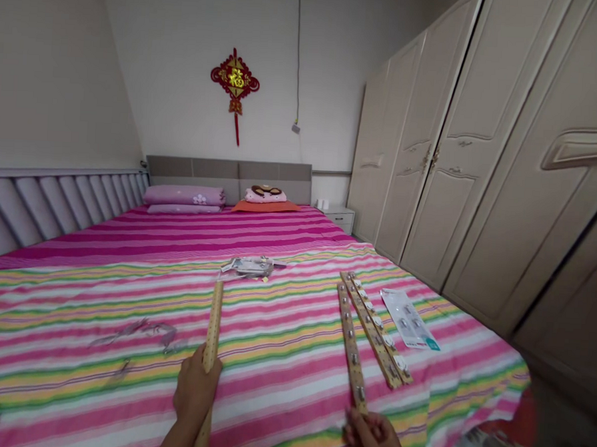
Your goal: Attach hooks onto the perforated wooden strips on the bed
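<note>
My left hand (197, 386) is wrapped round a bare wooden strip (214, 319) with rows of small holes, which points away from me across the bed. Lower right, my right hand (374, 439) has its fingers closed at the near end of a second wooden strip (351, 340), which has metal hooks along it. Just right of that strip lie more hook strips (373, 327), side by side, some with white round pieces. Beside them is a clear blister pack (409, 319) with a few metal hooks inside. Beyond the bare strip's far end sits a clear plastic bag (250, 268) of small parts.
A striped sheet (280, 382) covers the bed. Crumpled clear plastic (147, 332) lies to the left. Folded bedding (184, 196) and a pillow (264, 195) rest by the headboard (216, 172). Wardrobes (447, 158) line the right side; a bed rail (54, 204) runs along the left.
</note>
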Demonstrator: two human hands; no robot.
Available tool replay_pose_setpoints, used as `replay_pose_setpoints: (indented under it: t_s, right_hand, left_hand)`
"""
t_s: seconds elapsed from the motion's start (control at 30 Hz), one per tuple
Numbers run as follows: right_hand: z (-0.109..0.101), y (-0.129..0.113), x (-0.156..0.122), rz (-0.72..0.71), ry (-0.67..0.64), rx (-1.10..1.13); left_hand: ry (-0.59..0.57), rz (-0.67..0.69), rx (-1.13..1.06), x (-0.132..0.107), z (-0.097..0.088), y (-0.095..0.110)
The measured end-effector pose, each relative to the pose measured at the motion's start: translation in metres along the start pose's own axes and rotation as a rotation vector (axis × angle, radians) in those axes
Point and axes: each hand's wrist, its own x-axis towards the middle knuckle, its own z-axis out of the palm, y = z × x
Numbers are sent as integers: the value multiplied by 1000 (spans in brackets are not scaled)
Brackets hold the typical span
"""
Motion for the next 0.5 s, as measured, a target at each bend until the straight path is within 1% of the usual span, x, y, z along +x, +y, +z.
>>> replay_pose_setpoints:
  t_s: [0.03,0.1,0.17,0.23,0.33,0.43,0.5]
  right_hand:
    - [1,1,-5,67,-59,84]
    - [1,-4,-9,189,-181,219]
    - [-1,-14,-6,303,-303,326]
    - [-4,-25,2,385,-385,431]
    - [-4,-35,16,458,-422,526]
    - [3,-37,28,504,-425,498]
    - [11,-37,33,507,-458,470]
  left_hand:
    - [5,7,-2,0,0,0]
    - [9,18,-3,0,-1,0]
    - [9,24,-6,0,-1,-1]
    - [6,30,-9,0,-1,-2]
    - [-2,39,-3,0,0,-3]
    - [2,43,-4,1,1,-4]
    - [2,60,-15,3,1,-6]
